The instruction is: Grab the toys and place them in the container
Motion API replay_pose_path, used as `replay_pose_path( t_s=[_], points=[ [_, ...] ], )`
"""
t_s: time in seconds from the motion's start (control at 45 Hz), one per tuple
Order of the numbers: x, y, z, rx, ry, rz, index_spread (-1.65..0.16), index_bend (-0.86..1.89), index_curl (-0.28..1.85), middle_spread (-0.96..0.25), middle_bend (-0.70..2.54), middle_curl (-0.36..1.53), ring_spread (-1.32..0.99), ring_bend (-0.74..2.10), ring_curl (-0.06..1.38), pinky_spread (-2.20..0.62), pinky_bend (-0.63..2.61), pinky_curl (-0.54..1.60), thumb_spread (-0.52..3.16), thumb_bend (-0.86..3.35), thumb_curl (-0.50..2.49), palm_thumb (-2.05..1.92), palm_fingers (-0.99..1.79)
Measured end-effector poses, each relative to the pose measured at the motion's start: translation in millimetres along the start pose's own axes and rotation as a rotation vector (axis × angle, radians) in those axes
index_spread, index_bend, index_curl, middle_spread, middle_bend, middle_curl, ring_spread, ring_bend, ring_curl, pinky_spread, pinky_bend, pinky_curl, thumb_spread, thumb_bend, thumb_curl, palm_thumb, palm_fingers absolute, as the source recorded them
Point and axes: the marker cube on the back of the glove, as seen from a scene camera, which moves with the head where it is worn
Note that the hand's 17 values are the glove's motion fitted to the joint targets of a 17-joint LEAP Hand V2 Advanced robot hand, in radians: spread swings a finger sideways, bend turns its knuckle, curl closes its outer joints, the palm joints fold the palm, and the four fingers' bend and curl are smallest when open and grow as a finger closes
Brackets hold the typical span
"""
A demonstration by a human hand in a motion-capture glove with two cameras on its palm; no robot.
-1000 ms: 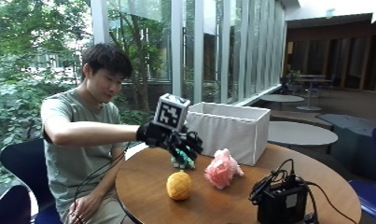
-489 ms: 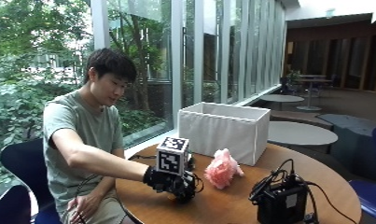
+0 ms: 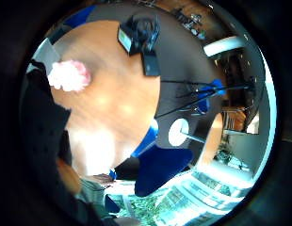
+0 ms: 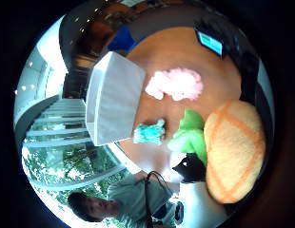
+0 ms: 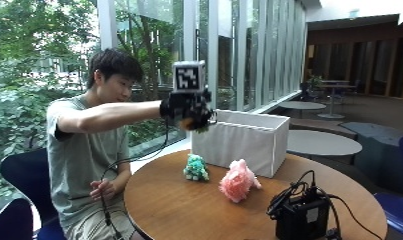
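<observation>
gloved right hand [image 5: 188,111] gripping orange toy [image 4: 234,149], green-leafed, crosshatched

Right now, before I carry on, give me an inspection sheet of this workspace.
Surface: round wooden table.
Job's things: white fabric container stands open-topped at the table's window side. Teal plush toy sits on the table just in front of it; pink plush toy lies beside it, nearer the middle. Orange plush with a green part is held up in the air, near the container's rim.
Clutter: black box device at the table's near edge.
Grippers: gloved right hand grips the orange plush, raised at shoulder height.
Cables: black leads on the device; another hangs from the raised arm to the person's bare hand.
Surroundings: glass wall, greenery outside, blue chairs, other round tables.
</observation>
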Motion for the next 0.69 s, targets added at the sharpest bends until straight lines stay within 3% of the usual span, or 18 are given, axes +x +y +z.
replay_pose_path(
  t_s=[0.111,0.311,0.445,0.533,0.689],
  points=[
    [-84,1,-72,0.149,0.172,0.067,-0.34,0.82,0.6,-0.24,1.02,0.64,-0.36,1.21,0.54,-0.35,1.03,0.47,0.55,0.12,0.66,0.61,1.1],
    [-204,0,-126,0.283,0.132,-0.184,-0.34,0.87,0.69,-0.22,1.07,0.71,-0.36,1.26,0.59,-0.35,1.07,0.5,0.43,0.1,0.73,0.62,1.04],
    [-247,-28,-130,0.351,-0.127,-0.014,-0.33,0.88,0.75,-0.22,1.1,0.74,-0.36,1.28,0.61,-0.35,1.1,0.52,0.37,0.08,0.77,0.62,1.01],
    [-289,-38,-116,0.345,-0.119,-0.116,-0.33,0.89,0.78,-0.21,1.1,0.76,-0.36,1.29,0.62,-0.35,1.11,0.53,0.34,0.07,0.8,0.62,0.99],
    [-347,-53,-80,0.349,0.267,-0.406,-0.33,0.89,0.83,-0.21,1.12,0.79,-0.35,1.31,0.63,-0.35,1.13,0.54,0.3,0.05,0.84,0.63,0.97]
  ],
)
